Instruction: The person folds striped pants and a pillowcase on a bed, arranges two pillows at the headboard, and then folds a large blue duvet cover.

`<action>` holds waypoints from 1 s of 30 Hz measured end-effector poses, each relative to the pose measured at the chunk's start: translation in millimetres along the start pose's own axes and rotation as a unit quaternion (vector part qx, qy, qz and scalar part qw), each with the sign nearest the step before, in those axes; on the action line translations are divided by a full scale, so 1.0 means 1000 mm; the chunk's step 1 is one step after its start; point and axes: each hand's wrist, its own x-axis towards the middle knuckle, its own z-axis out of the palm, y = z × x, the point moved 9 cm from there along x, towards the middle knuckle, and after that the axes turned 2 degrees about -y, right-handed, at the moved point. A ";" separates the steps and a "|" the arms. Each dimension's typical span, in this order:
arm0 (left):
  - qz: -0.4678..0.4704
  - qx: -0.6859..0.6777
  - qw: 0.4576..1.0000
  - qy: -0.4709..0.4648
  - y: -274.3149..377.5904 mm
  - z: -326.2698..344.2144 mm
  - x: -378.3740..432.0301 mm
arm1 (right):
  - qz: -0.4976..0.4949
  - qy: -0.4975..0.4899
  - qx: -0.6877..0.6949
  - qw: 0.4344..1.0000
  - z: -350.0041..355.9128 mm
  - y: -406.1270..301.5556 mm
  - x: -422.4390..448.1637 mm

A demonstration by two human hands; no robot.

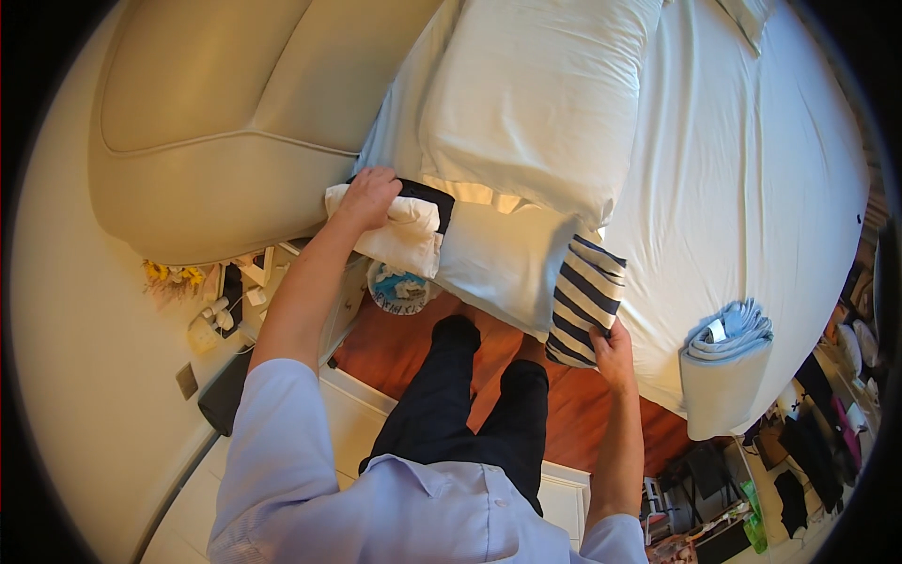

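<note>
My left hand (pixel 372 199) grips the upper part of a folded white cloth (pixel 402 243). A folded black cloth (pixel 433 201) lies just beyond it, partly covered by the white one and by my hand. The fingertips on that side are curled under and hidden. My right hand (pixel 612 352) holds the lower right edge of a folded garment with black and cream stripes (pixel 586 299), thumb on top. This striped bundle is at the near edge of the bed (pixel 694 233), right of a pale pillow (pixel 511 254).
A larger pillow (pixel 532 106) lies farther up the bed, beside a padded headboard (pixel 218 190). To the right, a folded light-blue cloth (pixel 726 374) rests at the bed's edge. Below the white cloth stands a lined waste bin (pixel 400 290). A cluttered nightstand (pixel 282 264) is at left.
</note>
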 end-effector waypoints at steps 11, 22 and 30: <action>0.084 -0.081 0.993 0.005 0.008 0.013 -0.058 | -0.045 -0.105 -0.112 0.987 0.082 -0.062 0.075; -0.094 -0.083 0.990 -0.067 -0.020 0.030 -0.001 | -0.026 -0.136 -0.111 0.984 0.141 -0.061 0.081; 0.083 0.010 0.995 -0.046 0.013 0.022 -0.024 | -0.067 -0.128 -0.218 0.965 0.141 -0.097 0.093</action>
